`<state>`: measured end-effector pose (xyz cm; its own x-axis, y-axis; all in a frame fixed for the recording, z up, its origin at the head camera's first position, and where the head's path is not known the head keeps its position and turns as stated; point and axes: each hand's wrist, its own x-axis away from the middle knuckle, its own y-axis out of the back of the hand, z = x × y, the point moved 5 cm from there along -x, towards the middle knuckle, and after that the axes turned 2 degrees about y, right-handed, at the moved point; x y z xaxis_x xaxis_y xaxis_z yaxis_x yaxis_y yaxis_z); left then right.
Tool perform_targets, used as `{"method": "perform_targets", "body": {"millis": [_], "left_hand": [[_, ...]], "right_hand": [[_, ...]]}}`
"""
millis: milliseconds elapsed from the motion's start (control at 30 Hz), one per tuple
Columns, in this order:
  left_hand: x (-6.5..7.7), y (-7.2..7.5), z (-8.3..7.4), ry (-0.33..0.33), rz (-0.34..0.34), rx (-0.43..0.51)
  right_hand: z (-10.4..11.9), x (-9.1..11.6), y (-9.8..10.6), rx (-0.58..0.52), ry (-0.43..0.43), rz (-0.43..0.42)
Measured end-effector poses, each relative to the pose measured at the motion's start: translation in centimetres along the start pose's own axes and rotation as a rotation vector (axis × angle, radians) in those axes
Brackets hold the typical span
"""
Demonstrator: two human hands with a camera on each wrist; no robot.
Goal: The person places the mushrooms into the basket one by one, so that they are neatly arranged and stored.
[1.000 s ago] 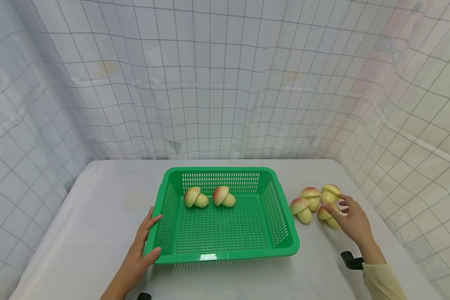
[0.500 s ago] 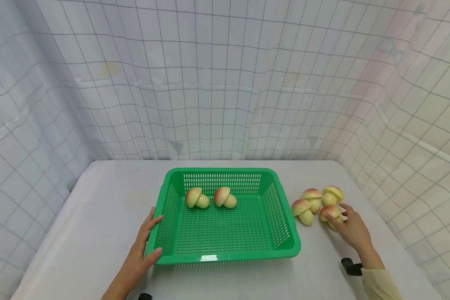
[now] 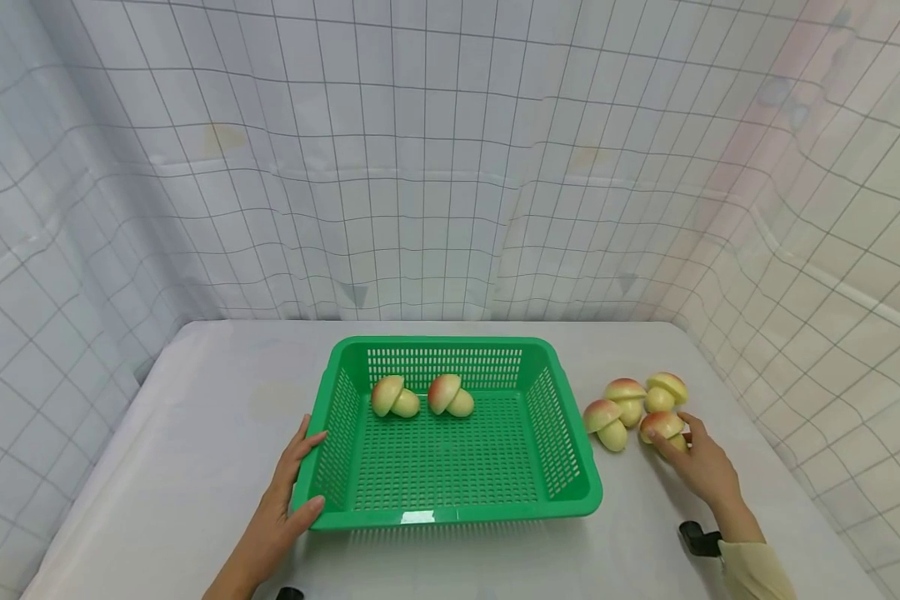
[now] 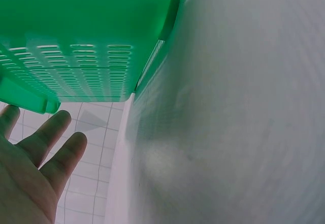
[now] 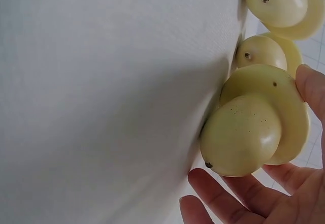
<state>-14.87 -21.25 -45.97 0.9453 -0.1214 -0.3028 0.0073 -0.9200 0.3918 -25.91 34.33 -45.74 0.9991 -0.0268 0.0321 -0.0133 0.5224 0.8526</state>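
Note:
A green plastic basket (image 3: pixel 450 512) stands on the table with two toy mushrooms (image 3: pixel 394 397) (image 3: pixel 450 396) lying in it. My left hand (image 3: pixel 281 492) rests on its left rim, fingers spread and fairly straight; in the left wrist view, fingertips lie beside the rim. Right of the basket, my right hand (image 3: pixel 701 467) holds a red-and-yellow toy mushroom (image 3: pixel 662 425) between thumb and fingers. In the right wrist view, the thumb touches that mushroom's cap (image 5: pixel 292 117) while fingers curve below its stem. The mushroom appears to be still on the table.
Three more toy mushrooms (image 3: pixel 606 423) (image 3: pixel 626 400) (image 3: pixel 666 390) lie close around the held one, between it and the basket's right wall. The white table (image 3: pixel 195 467) is bordered by checked white curtains (image 3: pixel 450 208) at the back and sides.
My right hand has come down and forward from above the mushroom pile, and its thumb and fingers have closed around the nearest right mushroom. The left hand and the basket stay in place.

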Motion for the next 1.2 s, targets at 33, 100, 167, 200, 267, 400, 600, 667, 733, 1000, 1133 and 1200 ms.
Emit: {"method": "perform_targets", "body": {"millis": [33,100,167,200,267,400,600,667,733,1000,1133,1200], "left_hand": [[0.0,0.0,-0.01,-0.004,0.001,0.0],[-0.03,-0.01,-0.06,-0.009,0.003,0.004],[-0.05,-0.02,-0.1,-0.014,0.004,0.01],[-0.05,-0.03,-0.12,-0.016,0.005,0.013],[-0.04,-0.03,-0.13,-0.017,0.004,0.017],[0.02,0.02,-0.07,-0.016,0.002,0.017],[0.02,0.07,-0.14,-0.014,0.002,0.018],[0.04,0.06,-0.18,-0.022,0.006,0.019],[0.05,0.06,-0.15,-0.025,0.006,0.019],[0.11,-0.03,-0.04,0.013,0.001,0.011],[0.1,-0.03,-0.19,0.002,0.0,0.009],[0.07,-0.03,-0.26,-0.009,-0.001,0.01]], "right_hand": [[-0.03,0.01,-0.03,0.001,-0.004,0.001],[-0.14,0.0,-0.09,0.004,-0.011,0.001],[-0.25,-0.01,-0.16,0.007,-0.014,-0.002],[-0.31,-0.02,-0.2,0.008,-0.015,-0.004],[-0.42,-0.02,-0.28,0.002,-0.016,-0.006],[-0.52,0.03,-0.47,-0.015,-0.022,-0.011],[-0.52,0.07,-0.61,-0.026,-0.034,-0.022],[-0.49,0.1,-0.64,-0.03,-0.035,-0.027],[-0.44,0.13,-0.65,-0.033,-0.033,-0.035],[-0.35,0.22,-0.5,-0.047,-0.038,-0.054],[-0.36,0.07,-0.32,-0.045,-0.038,-0.063],[-0.34,0.07,-0.24,-0.046,-0.038,-0.076]]}}
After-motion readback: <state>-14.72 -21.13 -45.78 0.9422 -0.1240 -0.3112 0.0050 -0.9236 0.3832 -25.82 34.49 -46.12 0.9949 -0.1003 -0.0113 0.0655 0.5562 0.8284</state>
